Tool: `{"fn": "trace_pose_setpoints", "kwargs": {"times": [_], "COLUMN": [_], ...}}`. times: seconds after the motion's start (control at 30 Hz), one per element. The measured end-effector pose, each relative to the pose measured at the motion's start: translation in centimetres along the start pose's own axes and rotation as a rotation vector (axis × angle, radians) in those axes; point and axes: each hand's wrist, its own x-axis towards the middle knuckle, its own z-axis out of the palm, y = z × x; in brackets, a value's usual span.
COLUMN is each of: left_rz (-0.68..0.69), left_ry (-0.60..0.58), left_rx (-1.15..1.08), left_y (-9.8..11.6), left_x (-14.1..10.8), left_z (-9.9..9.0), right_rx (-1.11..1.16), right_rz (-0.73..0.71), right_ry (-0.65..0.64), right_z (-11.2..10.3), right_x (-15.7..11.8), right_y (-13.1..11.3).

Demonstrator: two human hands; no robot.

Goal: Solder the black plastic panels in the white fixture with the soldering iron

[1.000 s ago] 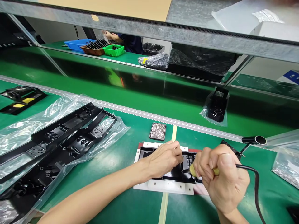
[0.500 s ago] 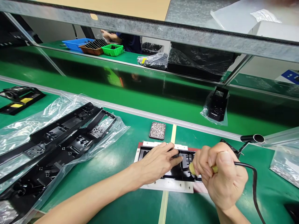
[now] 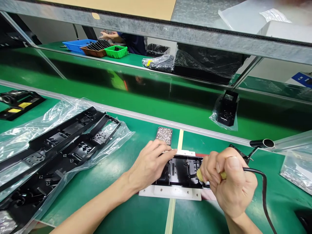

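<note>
A long black plastic part (image 3: 179, 170) lies in a white fixture (image 3: 170, 192) on the green bench. My right hand (image 3: 230, 182) is wrapped round the yellow handle (image 3: 200, 175) of a corded tool, whose tip end is low over the right portion of the part. A black cord (image 3: 264, 188) runs from behind that hand. My left hand (image 3: 153, 162) reaches over the left end of the part, just in front of a small tray of screws (image 3: 164, 135). Its fingers are bent towards the tray, and the fingertips are partly hidden.
Two long black parts (image 3: 70, 149) lie on plastic wrap at the left. A black tube on a stand (image 3: 262, 143) is at the right, near a clear bag (image 3: 296, 172). Above runs a metal shelf edge (image 3: 136, 29). A person's arm shows behind coloured bins (image 3: 117, 52).
My left hand has moved back and to the left, off the middle of the black part towards the screw tray. My right hand has barely moved.
</note>
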Motion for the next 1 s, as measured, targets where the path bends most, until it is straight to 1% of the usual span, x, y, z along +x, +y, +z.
{"fn": "trace_pose_setpoints", "kwargs": {"times": [0.07, 0.13, 0.2, 0.27, 0.47, 0.67, 0.87, 1.0], "left_rz": [-0.065, -0.120, -0.159, -0.175, -0.117, -0.067, -0.045, -0.043], "left_ry": [0.153, 0.276, 0.359, 0.398, 0.415, 0.413, 0.404, 0.411], "left_rx": [-0.070, -0.135, -0.186, -0.221, -0.264, -0.270, -0.257, -0.235], "left_y": [-0.9, -1.7, -2.4, -2.8, -3.3, -3.4, -3.2, -3.2], "left_x": [-0.9, -1.8, -2.5, -3.1, -4.2, -4.5, -4.4, -4.3], "left_z": [-0.1, 0.0, 0.3, 0.6, 1.4, 2.1, 2.2, 2.1], "right_rx": [-0.003, -0.006, -0.012, -0.015, 0.010, 0.028, 0.021, 0.008], "right_rz": [0.005, 0.015, 0.024, 0.023, 0.026, 0.014, 0.011, -0.008], "right_ry": [0.000, -0.004, -0.007, -0.007, -0.005, -0.021, 0.001, -0.006], "right_z": [0.0, -0.1, -0.2, -0.3, -0.5, -0.5, -0.3, -0.2], "right_x": [0.0, 0.0, 0.1, 0.1, 0.3, 0.3, 0.1, 0.0], "right_y": [0.0, 0.0, 0.0, 0.1, 0.1, 0.4, 0.2, 0.3]}}
